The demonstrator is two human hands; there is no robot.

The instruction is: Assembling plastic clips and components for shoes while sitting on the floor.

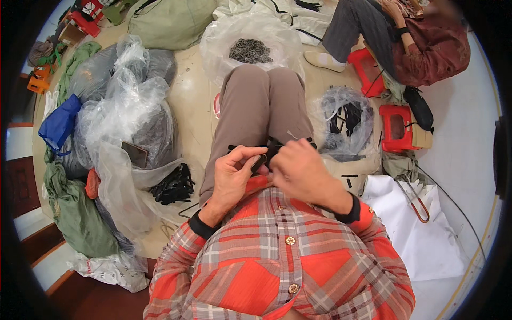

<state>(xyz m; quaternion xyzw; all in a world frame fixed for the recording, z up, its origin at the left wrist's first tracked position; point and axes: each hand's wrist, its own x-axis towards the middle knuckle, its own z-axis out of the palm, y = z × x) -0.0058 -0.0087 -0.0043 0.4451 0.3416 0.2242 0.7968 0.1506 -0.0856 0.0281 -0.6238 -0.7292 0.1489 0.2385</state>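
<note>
My left hand (234, 173) and my right hand (300, 169) meet over my lap, just above my brown trousers (256, 106). Both pinch a bundle of thin black strips (269, 149) that sticks out sideways between them. The left fingers curl around one dark piece near its middle. The right hand covers the other end, so its grip there is partly hidden.
Clear plastic bags (128, 112) of dark parts pile up at my left, with a loose heap of black strips (173, 186) on the floor. A bag of black pieces (344, 120) and red stools (397, 128) stand at my right. Another person (416, 42) sits ahead.
</note>
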